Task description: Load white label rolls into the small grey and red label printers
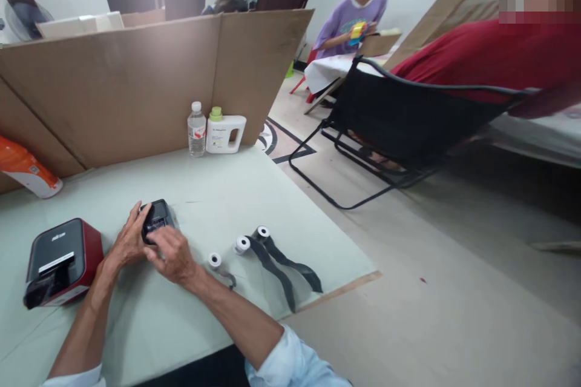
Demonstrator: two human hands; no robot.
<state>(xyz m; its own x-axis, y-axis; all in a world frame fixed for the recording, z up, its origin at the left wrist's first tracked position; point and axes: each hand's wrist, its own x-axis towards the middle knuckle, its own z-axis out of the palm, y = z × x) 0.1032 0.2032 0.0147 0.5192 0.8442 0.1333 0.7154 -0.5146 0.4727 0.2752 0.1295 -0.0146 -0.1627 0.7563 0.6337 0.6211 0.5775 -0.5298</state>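
A small black device [157,217] lies on the pale green table [236,193]. My left hand [128,240] wraps its left side with curled fingers. On the device's near edge my right hand [171,254] presses with bent fingers. To the right lie three small white spools [242,244] with dark ribbon [285,266] trailing toward the table's edge. A red and black label printer [59,260] stands at the left.
A cardboard screen [136,84] walls the table's far side. A clear water bottle [196,129] and a white jug [224,132] stand against it. An orange bag [25,169] lies far left. A black folding chair [399,126] and two seated people are to the right.
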